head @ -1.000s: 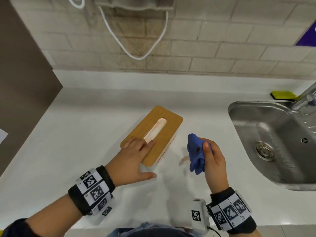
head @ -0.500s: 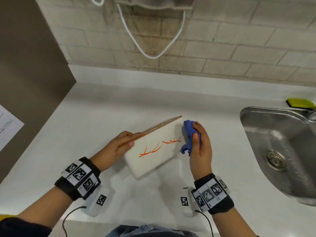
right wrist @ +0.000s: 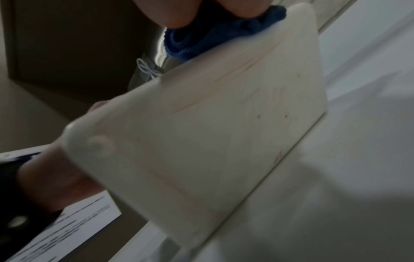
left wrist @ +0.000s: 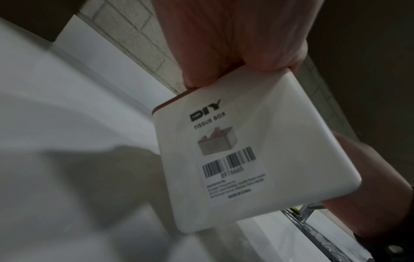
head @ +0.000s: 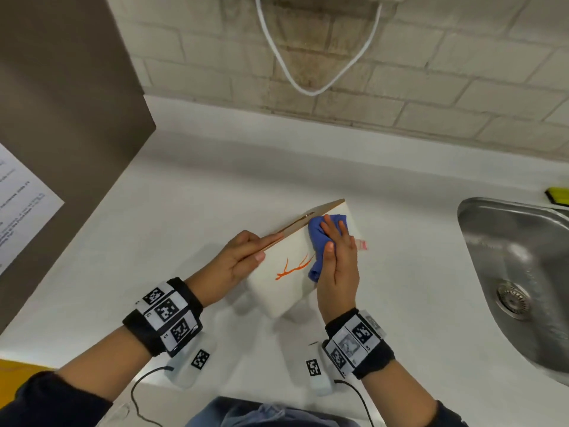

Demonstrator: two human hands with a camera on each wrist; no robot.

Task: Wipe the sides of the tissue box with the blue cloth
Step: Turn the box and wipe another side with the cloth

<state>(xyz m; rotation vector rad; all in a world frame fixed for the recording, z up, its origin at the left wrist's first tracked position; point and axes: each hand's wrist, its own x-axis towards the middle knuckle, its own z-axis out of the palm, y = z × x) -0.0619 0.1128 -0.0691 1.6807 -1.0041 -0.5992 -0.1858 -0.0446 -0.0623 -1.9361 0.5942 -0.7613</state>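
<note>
The tissue box (head: 278,295) is tipped up on the white counter (head: 184,192), its wooden lid (head: 308,215) turned left and a white side with an orange branch drawing facing up. My left hand (head: 241,260) grips the near end, fingers along the lid and thumb on the white side. My right hand (head: 338,260) holds the bunched blue cloth (head: 317,241) and presses it on the far part of that side. The left wrist view shows the labelled end face (left wrist: 246,159) under my fingers (left wrist: 224,44). The right wrist view shows the cloth (right wrist: 212,37) on the box (right wrist: 201,141).
A steel sink (head: 498,241) lies to the right, with a yellow sponge (head: 558,195) behind it. A brown panel (head: 61,118) with a printed sheet (head: 21,211) stands at the left. A white cable (head: 308,87) hangs on the brick wall. A small pink thing (head: 362,244) lies beside the box.
The box lay flat with my left hand on its lid; it is now tipped on its side. My right hand brought the cloth onto the upturned white side.
</note>
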